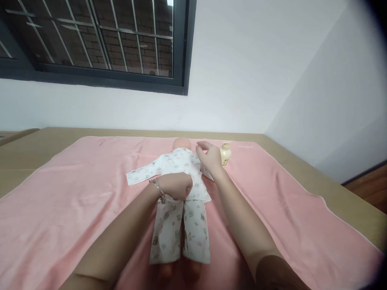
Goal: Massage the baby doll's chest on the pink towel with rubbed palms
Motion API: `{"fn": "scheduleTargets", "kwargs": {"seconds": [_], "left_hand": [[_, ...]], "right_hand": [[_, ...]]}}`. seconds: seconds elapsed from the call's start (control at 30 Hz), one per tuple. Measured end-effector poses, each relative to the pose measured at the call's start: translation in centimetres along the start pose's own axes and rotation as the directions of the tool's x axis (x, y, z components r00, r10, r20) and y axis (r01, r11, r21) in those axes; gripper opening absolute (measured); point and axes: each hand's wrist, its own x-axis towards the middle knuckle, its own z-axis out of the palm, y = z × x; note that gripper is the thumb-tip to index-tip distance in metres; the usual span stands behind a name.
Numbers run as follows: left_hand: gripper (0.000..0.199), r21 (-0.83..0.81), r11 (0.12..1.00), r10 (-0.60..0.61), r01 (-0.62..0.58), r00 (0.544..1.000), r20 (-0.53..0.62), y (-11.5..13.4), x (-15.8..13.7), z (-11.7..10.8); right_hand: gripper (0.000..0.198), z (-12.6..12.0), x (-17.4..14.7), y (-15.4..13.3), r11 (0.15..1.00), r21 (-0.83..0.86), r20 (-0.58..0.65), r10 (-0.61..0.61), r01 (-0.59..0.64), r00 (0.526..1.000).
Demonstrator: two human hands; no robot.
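Note:
A baby doll (182, 143) lies stretched out with its head at the far side and its feet toward me. It wears a white printed top (181, 163) and matching printed trousers (195, 233). My left hand (178, 185), with a silver bracelet on the wrist, is closed over the middle of the top; its fingertips are hidden. My right hand (210, 157) is above the doll's right-side shoulder in view, thumb and fingers apart, with nothing seen between them. It partly covers that sleeve. The other sleeve (142, 174) reaches out to the left.
Beneath the doll, a pink blanket (99, 177) with some folds covers a wooden surface (302, 173). A cream-coloured jar (225, 153) stands just right of my right hand. White walls and a barred window (136, 44) rise behind.

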Motion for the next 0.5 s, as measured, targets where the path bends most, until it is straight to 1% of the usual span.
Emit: {"fn": "scheduleTargets", "kwargs": {"seconds": [0.1, 0.2, 0.3, 0.4, 0.5], "left_hand": [[0.015, -0.172, 0.985, -0.024, 0.021, 1.0, -0.017, -1.0, -1.1, -1.5], [0.017, -0.247, 0.969, 0.002, -0.003, 1.0, -0.006, -1.4, -1.3, -1.8], [0.018, -0.18, 0.984, 0.015, 0.0, 0.997, 0.078, -1.1, 0.0, -0.7], [0.013, -0.09, 0.995, -0.029, 0.042, 0.989, 0.143, -0.8, 1.7, 0.9], [0.009, -0.156, 0.984, -0.047, 0.081, 0.977, 0.209, -0.8, 2.5, 1.9]], "right_hand": [[0.034, -0.2, 0.0, 0.0, 1.0, 0.009, -0.012, -0.001, 0.001, 1.0], [0.034, -0.3, 0.0, 0.0, 1.0, 0.017, -0.028, 0.002, -0.002, 1.0], [0.034, -0.4, 0.1, -0.1, 1.0, 0.019, -0.029, 0.011, -0.01, 1.0], [0.034, -0.3, 0.1, -0.1, 1.0, 0.015, -0.023, 0.012, -0.012, 1.0], [0.034, -0.3, 0.0, -0.1, 1.0, 0.024, -0.024, 0.006, -0.005, 1.0]]}}
